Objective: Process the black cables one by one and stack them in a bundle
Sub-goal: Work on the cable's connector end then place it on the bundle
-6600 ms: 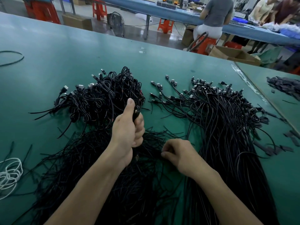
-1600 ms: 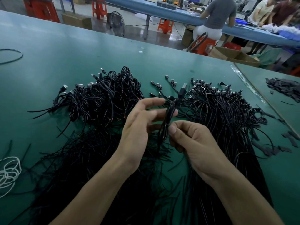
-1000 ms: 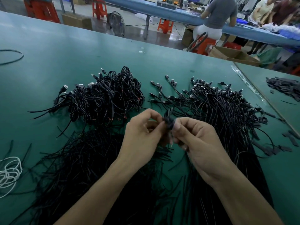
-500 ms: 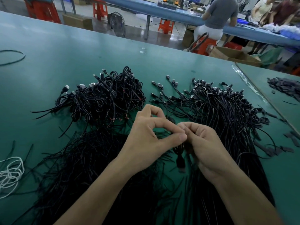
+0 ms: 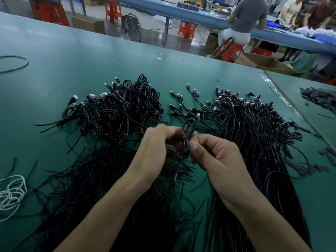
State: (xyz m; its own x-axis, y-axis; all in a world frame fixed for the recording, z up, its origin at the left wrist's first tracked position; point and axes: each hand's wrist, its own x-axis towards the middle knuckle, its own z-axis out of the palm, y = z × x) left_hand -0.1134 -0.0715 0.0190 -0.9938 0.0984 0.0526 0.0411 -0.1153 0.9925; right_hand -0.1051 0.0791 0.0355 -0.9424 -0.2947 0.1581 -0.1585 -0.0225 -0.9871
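A coiled black cable (image 5: 188, 137) stands upright between my two hands above the green table (image 5: 72, 66). My left hand (image 5: 156, 150) grips its left side with curled fingers. The thumb and fingers of my right hand (image 5: 216, 159) pinch the coil's middle. A heap of coiled black cables (image 5: 120, 108) lies at the back left. Long uncoiled black cables with USB plugs (image 5: 251, 128) spread out on the right. A loose mass of thin black strands (image 5: 101, 188) lies under my forearms.
A white cord (image 5: 11, 193) lies at the left edge and a dark loop (image 5: 16, 64) at the far left. Black scraps (image 5: 320, 99) sit on the right-hand table. People work at a blue bench (image 5: 200, 15) behind, with red stools and cardboard boxes.
The coil hung low between my hands half a second ago; now it is turned upright, its loop sticking up above my fingers. Both hands have stayed close together at mid-table.
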